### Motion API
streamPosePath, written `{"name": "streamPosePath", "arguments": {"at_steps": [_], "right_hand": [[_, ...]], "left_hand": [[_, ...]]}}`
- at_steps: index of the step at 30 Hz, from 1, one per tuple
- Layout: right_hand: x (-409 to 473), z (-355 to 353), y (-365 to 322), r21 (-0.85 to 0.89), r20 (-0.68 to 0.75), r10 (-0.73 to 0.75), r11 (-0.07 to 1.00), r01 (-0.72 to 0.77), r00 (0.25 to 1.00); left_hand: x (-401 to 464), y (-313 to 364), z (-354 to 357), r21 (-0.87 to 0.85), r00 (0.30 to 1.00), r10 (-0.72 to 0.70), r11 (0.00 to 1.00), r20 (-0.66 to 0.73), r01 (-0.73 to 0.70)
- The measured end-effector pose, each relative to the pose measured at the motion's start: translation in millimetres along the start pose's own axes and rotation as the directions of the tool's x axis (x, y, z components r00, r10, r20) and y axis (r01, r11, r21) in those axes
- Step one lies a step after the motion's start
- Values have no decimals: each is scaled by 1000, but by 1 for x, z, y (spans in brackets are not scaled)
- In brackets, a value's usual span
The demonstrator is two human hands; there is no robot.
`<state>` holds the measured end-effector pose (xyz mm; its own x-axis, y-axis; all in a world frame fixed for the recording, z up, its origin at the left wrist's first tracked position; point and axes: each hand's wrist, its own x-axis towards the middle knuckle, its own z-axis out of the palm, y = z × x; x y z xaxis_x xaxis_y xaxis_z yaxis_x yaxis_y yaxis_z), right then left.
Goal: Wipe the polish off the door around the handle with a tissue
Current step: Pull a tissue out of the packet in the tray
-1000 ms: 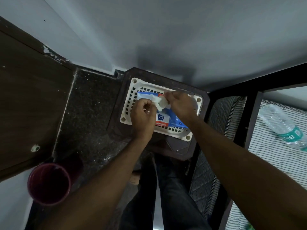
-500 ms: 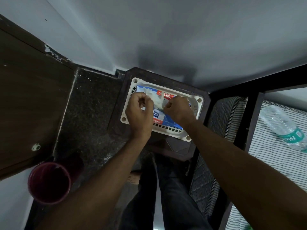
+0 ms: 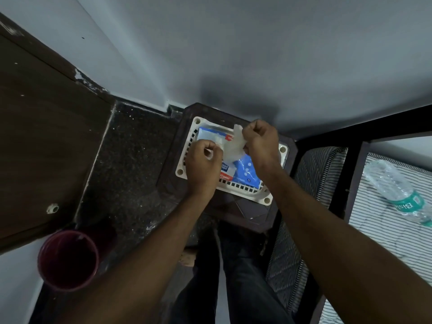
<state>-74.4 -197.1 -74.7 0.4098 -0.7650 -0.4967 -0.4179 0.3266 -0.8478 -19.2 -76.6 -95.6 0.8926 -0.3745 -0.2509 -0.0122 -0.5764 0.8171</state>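
Observation:
A blue and white tissue pack (image 3: pixel 245 171) lies in a cream slotted basket (image 3: pixel 266 199) on a dark stool (image 3: pixel 247 211). My right hand (image 3: pixel 260 142) pinches a white tissue (image 3: pixel 233 146) that stands up out of the pack. My left hand (image 3: pixel 203 164) is curled over the pack's left part and holds it down, with a bit of white tissue at its fingers. The dark wooden door (image 3: pixel 42 136) fills the left side; its handle is not in view.
A maroon cup (image 3: pixel 67 260) stands at the lower left by the door's foot. A black bed frame (image 3: pixel 350 178) with a striped mattress (image 3: pixel 385 230) is on the right, and a plastic water bottle (image 3: pixel 395 190) lies on it. My legs are below the stool.
My right hand has lifted away from the pack and drawn a tissue up out of it. My left hand has shifted slightly and stays on the pack.

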Motion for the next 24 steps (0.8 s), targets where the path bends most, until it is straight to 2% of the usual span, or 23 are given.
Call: {"name": "streamPosePath", "arguments": {"at_steps": [4, 7, 10, 12, 14, 15, 16, 17, 18, 20, 23, 24], "right_hand": [[0, 5, -30, 177, -48, -10, 984, 18, 999], [-1, 8, -54, 240, -8, -43, 970, 44, 999], [-7, 12, -75, 288, 71, -66, 957, 43, 995], [-9, 15, -84, 300, 113, -72, 953, 35, 991], [-7, 18, -85, 273, 136, -74, 961, 34, 988], [-6, 20, -84, 254, 150, -70, 967, 30, 986], [-5, 22, -80, 232, 163, -57, 973, 18, 985], [-4, 24, -76, 211, 177, -44, 978, 6, 983], [-3, 26, -70, 183, 189, -31, 983, -4, 982], [-4, 30, -62, 99, 216, -15, 995, -6, 976], [-2, 36, -48, -39, 225, 34, 999, -26, 974], [-2, 39, -44, -89, 231, 40, 996, -20, 972]], "left_hand": [[1, -11, 8, 176, 974, 121, 972, 190, -156], [-2, -21, 18, 347, 914, 243, 868, 326, -354], [-2, -17, 23, 552, 897, 225, 722, 381, -416], [1, -14, 24, 577, 879, 177, 695, 442, -430], [3, -13, 22, 493, 894, 137, 793, 427, -357], [6, -12, 18, 379, 927, 78, 897, 367, -225], [8, -8, 13, 213, 958, -32, 977, 284, -31], [9, -4, 5, 11, 963, -157, 987, 218, 158], [10, -1, -2, -173, 947, -258, 941, 193, 292], [10, 7, -16, -378, 920, -325, 841, 217, 387], [9, 13, -31, -579, 878, -371, 660, 303, 479], [9, 12, -33, -596, 875, -374, 640, 309, 484]]}}
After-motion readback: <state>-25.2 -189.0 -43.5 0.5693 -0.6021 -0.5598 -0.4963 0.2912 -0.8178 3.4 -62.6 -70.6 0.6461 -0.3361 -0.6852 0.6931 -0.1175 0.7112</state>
